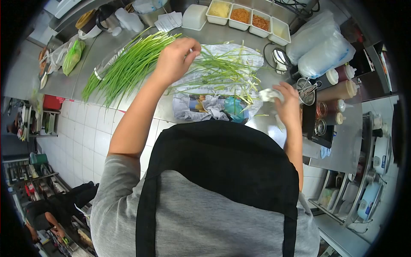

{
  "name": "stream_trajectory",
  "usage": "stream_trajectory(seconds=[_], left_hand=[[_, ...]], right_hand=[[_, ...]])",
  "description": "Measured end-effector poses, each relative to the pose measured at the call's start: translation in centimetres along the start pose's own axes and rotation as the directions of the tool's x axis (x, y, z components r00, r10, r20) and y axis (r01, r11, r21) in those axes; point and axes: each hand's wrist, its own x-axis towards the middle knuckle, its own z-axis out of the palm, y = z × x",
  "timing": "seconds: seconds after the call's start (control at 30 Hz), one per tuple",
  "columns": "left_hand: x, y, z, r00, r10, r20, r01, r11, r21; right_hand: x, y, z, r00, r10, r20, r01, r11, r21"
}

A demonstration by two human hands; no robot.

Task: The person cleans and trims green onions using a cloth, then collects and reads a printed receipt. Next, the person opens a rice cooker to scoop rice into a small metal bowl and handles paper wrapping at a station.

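Observation:
A large bunch of long green stalks (128, 68) lies on the steel counter at the left. My left hand (177, 60) is over its right end, fingers curled together; whatever they may pinch is too small to tell. Beside it, loose thin stalks (222, 64) with pale ends are spread over printed paper (192, 88). My right hand (287, 100) is to the right of this paper, its fingers closed on a crumpled white piece (270, 94). Crumpled paper (214, 107) and a blue-green crumpled item (234, 108) lie at the counter's near edge.
Four white tubs (240, 16) of food stand at the back. Filled plastic bags (325, 47), a wire strainer (306, 92) and sauce bottles (338, 91) are at the right. A bagged green vegetable (73, 58) lies far left. Another person (43, 214) is at the lower left.

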Motion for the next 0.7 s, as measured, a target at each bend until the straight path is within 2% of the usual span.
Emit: stream_trajectory(seconds=[0.07, 0.13, 0.23, 0.3, 0.33, 0.43, 0.47, 0.57, 0.63, 0.67, 0.7], left_hand=[[2.1, 1.3, -1.7, 0.996, 0.081, -0.041, -0.08, 0.996, 0.041], [3.9, 2.7, -3.0, 0.993, 0.109, -0.05, -0.106, 0.992, 0.061], [5.7, 4.5, -3.6, 0.981, 0.178, -0.077, -0.179, 0.984, -0.006], [6.5, 5.8, -4.0, 0.975, 0.182, -0.129, -0.189, 0.981, -0.044], [6.7, 6.2, -4.4, 0.971, 0.183, -0.156, -0.194, 0.979, -0.062], [6.3, 6.2, -5.9, 0.977, 0.027, -0.211, -0.056, 0.99, -0.129], [5.9, 5.4, -6.0, 0.976, -0.045, -0.215, 0.01, 0.987, -0.16], [3.2, 1.3, -5.9, 0.973, -0.217, -0.084, 0.213, 0.976, -0.047], [0.4, -2.4, -4.3, 0.916, -0.387, 0.106, 0.387, 0.922, 0.021], [-1.4, -4.2, -3.0, 0.931, -0.342, 0.123, 0.333, 0.938, 0.092], [-3.2, -5.8, -1.7, 0.944, -0.299, 0.142, 0.276, 0.947, 0.161]], right_hand=[[1.9, -1.4, 1.4, 0.988, -0.143, -0.063, 0.144, 0.99, 0.009], [4.2, -3.3, 2.5, 0.972, -0.229, -0.059, 0.236, 0.952, 0.193], [6.5, -7.3, 4.5, 0.966, -0.257, 0.005, 0.234, 0.89, 0.391], [7.1, -8.1, 6.9, 0.962, -0.26, 0.086, 0.183, 0.844, 0.504], [7.3, -8.3, 6.8, 0.948, -0.246, 0.201, 0.084, 0.805, 0.588], [8.6, -5.4, 6.4, 0.872, -0.202, 0.445, -0.313, 0.468, 0.826], [8.6, -4.3, 5.4, 0.904, -0.188, 0.383, -0.245, 0.506, 0.827], [8.8, -1.5, 2.2, 0.969, -0.069, 0.236, -0.162, 0.545, 0.823], [8.6, 0.2, 1.3, 0.992, 0.027, 0.123, -0.104, 0.727, 0.679], [8.4, 0.8, 1.1, 0.996, 0.064, 0.062, -0.088, 0.803, 0.589], [8.2, 1.5, 1.1, 0.992, 0.103, 0.075, -0.128, 0.814, 0.567]])
